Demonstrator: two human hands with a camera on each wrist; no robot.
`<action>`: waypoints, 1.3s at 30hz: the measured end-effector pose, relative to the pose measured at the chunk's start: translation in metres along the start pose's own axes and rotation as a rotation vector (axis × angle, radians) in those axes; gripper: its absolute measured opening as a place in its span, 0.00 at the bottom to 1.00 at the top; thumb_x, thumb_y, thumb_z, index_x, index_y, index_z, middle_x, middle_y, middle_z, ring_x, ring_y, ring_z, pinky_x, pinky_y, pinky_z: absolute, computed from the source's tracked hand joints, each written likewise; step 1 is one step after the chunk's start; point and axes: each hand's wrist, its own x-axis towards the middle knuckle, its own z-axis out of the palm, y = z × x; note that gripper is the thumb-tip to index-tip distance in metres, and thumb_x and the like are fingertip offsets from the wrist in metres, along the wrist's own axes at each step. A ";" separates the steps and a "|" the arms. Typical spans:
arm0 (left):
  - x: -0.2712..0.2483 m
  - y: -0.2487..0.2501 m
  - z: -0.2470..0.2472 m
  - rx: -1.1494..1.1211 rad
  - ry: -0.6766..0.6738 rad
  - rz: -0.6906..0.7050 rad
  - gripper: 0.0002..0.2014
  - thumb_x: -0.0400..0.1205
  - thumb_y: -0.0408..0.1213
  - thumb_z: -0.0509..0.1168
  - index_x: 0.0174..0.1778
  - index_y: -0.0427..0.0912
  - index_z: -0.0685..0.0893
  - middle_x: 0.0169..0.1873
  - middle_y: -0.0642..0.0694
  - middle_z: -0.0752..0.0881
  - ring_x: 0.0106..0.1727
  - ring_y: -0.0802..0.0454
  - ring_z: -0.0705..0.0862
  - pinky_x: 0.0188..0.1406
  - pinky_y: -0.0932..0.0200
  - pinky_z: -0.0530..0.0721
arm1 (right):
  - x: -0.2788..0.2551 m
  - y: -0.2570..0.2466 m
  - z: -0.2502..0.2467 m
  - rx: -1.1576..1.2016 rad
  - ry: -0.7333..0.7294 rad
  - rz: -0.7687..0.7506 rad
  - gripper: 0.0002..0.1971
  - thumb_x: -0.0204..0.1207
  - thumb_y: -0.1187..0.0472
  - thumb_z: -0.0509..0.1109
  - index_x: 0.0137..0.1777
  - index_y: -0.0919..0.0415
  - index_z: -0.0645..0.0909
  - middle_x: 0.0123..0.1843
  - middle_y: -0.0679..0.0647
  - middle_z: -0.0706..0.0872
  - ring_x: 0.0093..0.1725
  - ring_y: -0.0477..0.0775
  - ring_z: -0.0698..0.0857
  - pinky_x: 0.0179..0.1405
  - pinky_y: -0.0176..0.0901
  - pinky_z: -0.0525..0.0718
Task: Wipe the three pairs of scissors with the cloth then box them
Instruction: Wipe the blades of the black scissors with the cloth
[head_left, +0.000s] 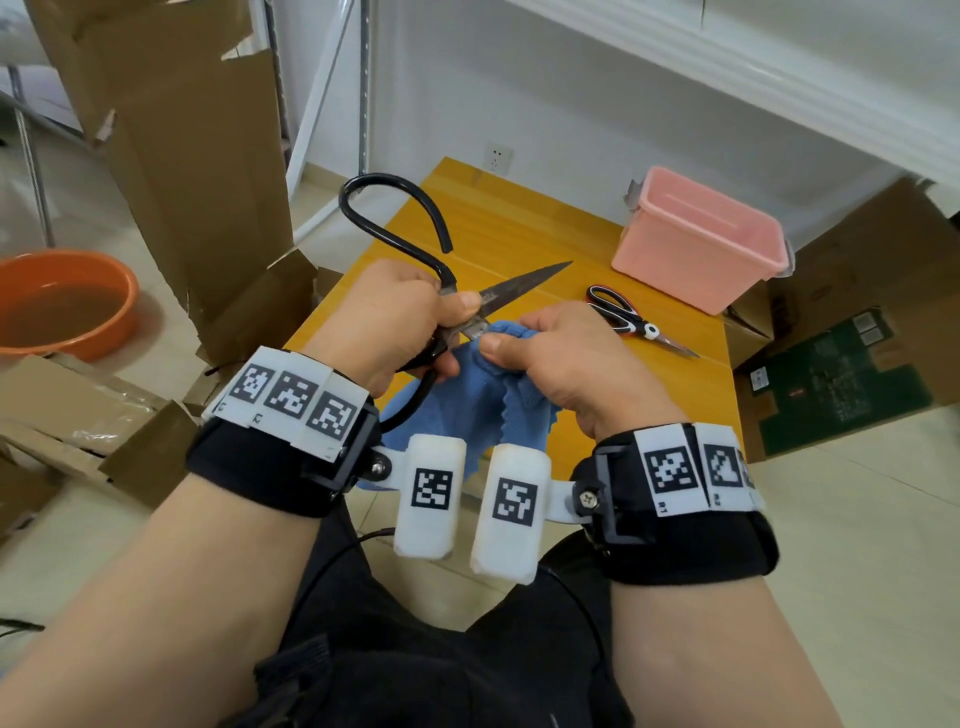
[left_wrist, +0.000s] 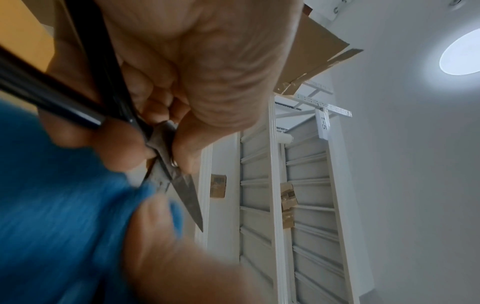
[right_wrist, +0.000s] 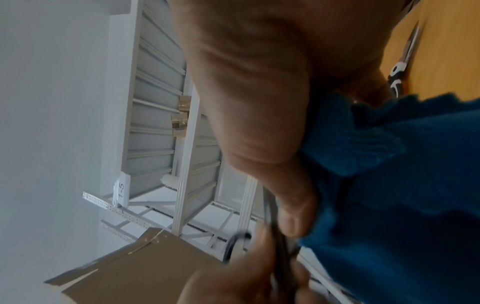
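Note:
My left hand (head_left: 400, 312) grips large black-handled scissors (head_left: 524, 283) near the pivot, blades pointing up and right over the yellow table (head_left: 519, 228). My right hand (head_left: 550, 358) pinches a blue cloth (head_left: 467, 405) round the base of the blades. In the left wrist view the blade (left_wrist: 187, 193) sticks out past the blue cloth (left_wrist: 52, 195). In the right wrist view the cloth (right_wrist: 389, 195) fills the right side. A second pair of scissors (head_left: 636, 322), black and white handled, lies on the table to the right. An open pink box (head_left: 701, 239) stands at the back right.
An orange basin (head_left: 62, 301) of water sits on the floor to the left. Cardboard sheets (head_left: 171, 130) lean at the left and cardboard boxes (head_left: 841, 364) stand to the right of the table. A white wall with a socket (head_left: 497, 158) lies behind.

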 end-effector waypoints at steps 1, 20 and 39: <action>0.001 0.001 -0.003 -0.012 0.012 -0.009 0.10 0.82 0.35 0.71 0.43 0.34 0.79 0.28 0.39 0.79 0.19 0.45 0.79 0.27 0.52 0.83 | 0.000 0.003 -0.002 -0.006 0.003 0.007 0.19 0.75 0.51 0.78 0.48 0.71 0.86 0.49 0.71 0.89 0.40 0.61 0.84 0.42 0.59 0.82; 0.000 0.005 -0.004 -0.022 0.009 -0.011 0.13 0.82 0.35 0.71 0.36 0.37 0.75 0.25 0.39 0.78 0.17 0.46 0.77 0.22 0.54 0.81 | 0.003 -0.007 0.000 -0.005 -0.016 -0.049 0.20 0.77 0.50 0.76 0.48 0.71 0.85 0.46 0.70 0.90 0.39 0.63 0.86 0.43 0.58 0.83; 0.011 -0.006 -0.017 -0.135 0.057 -0.101 0.11 0.83 0.38 0.70 0.47 0.32 0.82 0.29 0.40 0.81 0.21 0.46 0.78 0.27 0.52 0.84 | -0.010 0.003 -0.012 -0.088 0.015 0.037 0.22 0.78 0.45 0.75 0.51 0.69 0.87 0.52 0.68 0.90 0.54 0.71 0.89 0.56 0.71 0.86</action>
